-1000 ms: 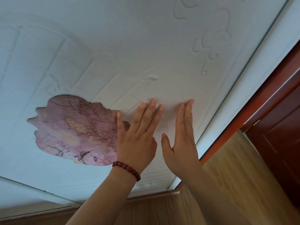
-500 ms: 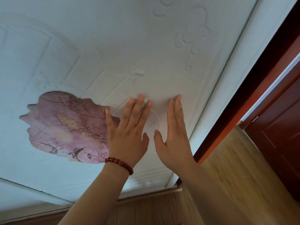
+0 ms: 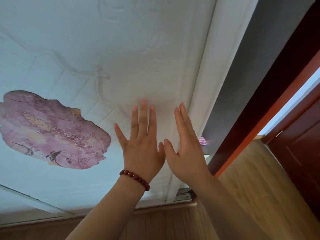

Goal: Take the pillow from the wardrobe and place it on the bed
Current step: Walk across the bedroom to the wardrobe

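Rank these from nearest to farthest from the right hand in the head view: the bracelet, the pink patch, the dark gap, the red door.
From the right hand:
1. Dark gap, just beside it on the right, past the white door edge.
2. Bracelet, on the left wrist, lower left.
3. Pink patch, far left on the white door.
4. Red door, far right.
Patch and door are close to call.

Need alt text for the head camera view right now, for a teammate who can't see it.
Both open hands, the left hand wearing a red bead bracelet and the right hand, press flat on a white sliding wardrobe door with a pink decal. A dark gap shows at its right edge.
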`<state>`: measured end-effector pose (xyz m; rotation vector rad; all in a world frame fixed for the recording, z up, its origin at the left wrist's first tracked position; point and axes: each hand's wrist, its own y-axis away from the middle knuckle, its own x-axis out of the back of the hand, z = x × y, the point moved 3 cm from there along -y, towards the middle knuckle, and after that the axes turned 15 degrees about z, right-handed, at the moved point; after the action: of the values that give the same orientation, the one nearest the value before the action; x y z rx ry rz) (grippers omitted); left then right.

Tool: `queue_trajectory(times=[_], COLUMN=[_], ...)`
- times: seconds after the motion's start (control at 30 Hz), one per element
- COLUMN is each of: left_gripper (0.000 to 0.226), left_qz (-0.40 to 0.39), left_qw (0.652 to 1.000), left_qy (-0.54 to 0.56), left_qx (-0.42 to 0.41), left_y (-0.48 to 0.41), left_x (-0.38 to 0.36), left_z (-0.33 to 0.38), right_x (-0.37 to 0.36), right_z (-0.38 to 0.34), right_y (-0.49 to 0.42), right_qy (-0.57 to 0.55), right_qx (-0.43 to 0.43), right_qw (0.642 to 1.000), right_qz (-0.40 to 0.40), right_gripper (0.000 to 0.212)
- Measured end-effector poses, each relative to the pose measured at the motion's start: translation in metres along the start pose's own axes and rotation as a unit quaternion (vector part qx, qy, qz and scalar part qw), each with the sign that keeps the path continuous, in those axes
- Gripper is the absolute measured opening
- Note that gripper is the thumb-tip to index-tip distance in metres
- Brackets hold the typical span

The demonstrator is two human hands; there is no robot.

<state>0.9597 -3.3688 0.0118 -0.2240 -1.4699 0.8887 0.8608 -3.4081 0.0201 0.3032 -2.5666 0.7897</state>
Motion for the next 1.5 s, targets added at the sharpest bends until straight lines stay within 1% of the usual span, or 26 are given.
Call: queue_trajectory(times=[0.07, 0.23, 0.27, 0.37, 0.43, 0.53, 0.6, 0.73, 0.87, 1.03, 1.13, 1.27, 1.33, 1.4, 1.5], left_gripper=[0.077, 0.067, 0.068, 0.088, 0.095, 0.102, 0.105, 0.105, 0.101, 0.1, 0.101, 0.094, 0.091, 0.091, 0.091], left_qz=[-0.018, -0.03, -0.029, -0.026, -0.025, -0.037, -0.05, -0.049, -0.024, 0.005, -0.001, -0.016, -0.025, -0.025, -0.008], left_qw=[0.999, 0.997, 0.997, 0.998, 0.998, 0.997, 0.996, 0.996, 0.995, 0.991, 0.987, 0.981, 0.979, 0.975, 0.968], left_qy=[0.017, 0.059, 0.058, 0.037, 0.038, 0.047, 0.058, 0.074, 0.099, 0.134, 0.158, 0.19, 0.197, 0.205, 0.225], left_qx=[-0.024, -0.047, -0.05, -0.05, -0.049, -0.053, -0.039, -0.01, 0.005, 0.003, 0.021, 0.039, 0.055, 0.079, 0.112], left_y=[0.002, 0.002, 0.002, 0.002, 0.003, 0.005, 0.007, 0.007, 0.007, 0.005, 0.009, 0.015, 0.016, 0.017, 0.018], left_x=[0.002, 0.002, 0.001, -0.002, -0.002, -0.004, -0.007, -0.008, -0.006, -0.003, -0.003, 0.001, 0.005, 0.009, 0.015], left_z=[0.007, 0.015, 0.015, 0.013, 0.012, 0.011, 0.007, 0.001, 0.001, -0.007, -0.017, -0.028, -0.032, -0.035, -0.037], right_x=[-0.002, -0.002, -0.001, 0.0, 0.0, -0.003, -0.003, -0.001, -0.006, -0.014, -0.023, -0.03, -0.034, -0.04, -0.053], right_z=[-0.002, 0.005, 0.008, 0.015, 0.019, 0.023, 0.022, 0.021, 0.017, 0.01, 0.007, 0.004, 0.002, -0.001, -0.011], right_y=[0.003, 0.006, 0.007, 0.007, 0.005, 0.004, 0.003, 0.001, 0.001, 0.001, -0.001, -0.008, -0.013, -0.016, -0.015], right_qy=[-0.006, -0.017, -0.02, -0.016, -0.019, -0.069, -0.103, -0.159, -0.185, -0.188, -0.197, -0.225, -0.243, -0.235, -0.232], right_qx=[-0.003, -0.027, -0.036, -0.055, -0.069, -0.106, -0.123, -0.14, -0.149, -0.143, -0.143, -0.15, -0.155, -0.15, -0.138], right_qw=[1.0, 0.999, 0.998, 0.996, 0.995, 0.991, 0.986, 0.977, 0.971, 0.972, 0.969, 0.959, 0.952, 0.951, 0.95], right_qz=[0.008, 0.043, 0.05, 0.063, 0.062, 0.045, 0.034, 0.035, 0.011, -0.014, -0.039, -0.078, -0.105, -0.132, -0.16], right_gripper=[0.071, 0.068, 0.069, 0.069, 0.071, 0.075, 0.076, 0.074, 0.073, 0.07, 0.069, 0.065, 0.067, 0.069, 0.074])
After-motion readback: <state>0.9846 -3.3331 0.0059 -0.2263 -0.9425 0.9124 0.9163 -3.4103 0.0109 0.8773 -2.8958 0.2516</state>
